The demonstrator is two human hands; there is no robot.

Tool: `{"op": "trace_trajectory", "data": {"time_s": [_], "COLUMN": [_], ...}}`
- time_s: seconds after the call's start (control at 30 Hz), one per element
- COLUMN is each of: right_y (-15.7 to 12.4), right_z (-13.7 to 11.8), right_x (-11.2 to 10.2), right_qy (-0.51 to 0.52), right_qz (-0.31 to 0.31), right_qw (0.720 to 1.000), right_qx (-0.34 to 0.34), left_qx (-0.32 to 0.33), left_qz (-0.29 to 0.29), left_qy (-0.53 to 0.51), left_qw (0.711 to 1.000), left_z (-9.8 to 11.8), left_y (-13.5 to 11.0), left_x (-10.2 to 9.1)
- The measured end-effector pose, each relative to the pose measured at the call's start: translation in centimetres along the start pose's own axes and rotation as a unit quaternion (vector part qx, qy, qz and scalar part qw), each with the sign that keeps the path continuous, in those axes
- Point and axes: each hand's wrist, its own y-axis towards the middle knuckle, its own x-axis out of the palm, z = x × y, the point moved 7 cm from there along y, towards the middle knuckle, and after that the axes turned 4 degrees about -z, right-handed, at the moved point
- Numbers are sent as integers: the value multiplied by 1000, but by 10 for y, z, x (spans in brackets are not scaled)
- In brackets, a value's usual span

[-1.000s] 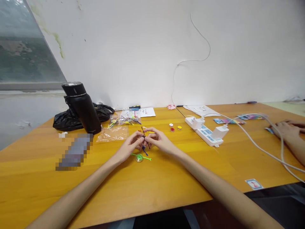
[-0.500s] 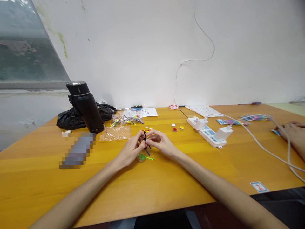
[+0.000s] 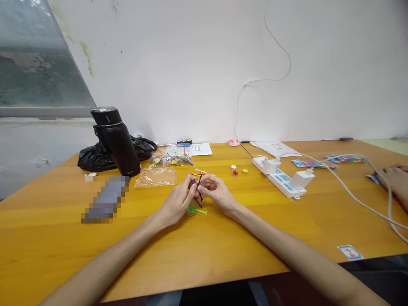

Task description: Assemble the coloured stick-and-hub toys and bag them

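Above the middle of the orange table (image 3: 204, 250) my left hand (image 3: 178, 199) and my right hand (image 3: 216, 191) meet, fingertips pinched together. Between them stands a thin black stick (image 3: 199, 187), nearly upright, and both hands pinch it. Under the hands lie a green stick with a clear round disc (image 3: 192, 210) and a blue stick (image 3: 198, 203). A little beyond my fingers lie a red-and-yellow stick (image 3: 195, 174) and a white stick (image 3: 204, 171).
A black flask (image 3: 116, 142) and black bag (image 3: 92, 158) stand back left, near clear bags of coloured sticks (image 3: 172, 157). Small round caps (image 3: 238, 171) and a white power strip (image 3: 280, 176) with cables lie right. Another person's hand (image 3: 393, 178) rests at the far right edge.
My hands have drawn closer together, and the black stick has turned from slanted to nearly upright between my fingers. The view has drifted slightly left.
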Motion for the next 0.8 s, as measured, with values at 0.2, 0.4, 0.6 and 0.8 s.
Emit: {"op": "trace_trajectory", "data": {"time_s": [0.2,0.4,0.6,0.8], "right_y": [0,-1,0,8], "right_z": [3,4,0,-15], "right_x": [0,-2,2,-50], "right_qy": [14,25,24,-78], "right_qz": [-29,-80,-82,128], "right_qw": [999,996,996,988], "right_qx": [12,18,3,-32], "left_qx": [30,57,35,-58], "left_qz": [-21,-47,15,98], "left_qy": [4,36,-64,-326], "left_qw": [999,997,997,938], "left_z": [2,4,-4,-52], "left_y": [-1,-2,0,15], "left_x": [2,4,-8,-17]}}
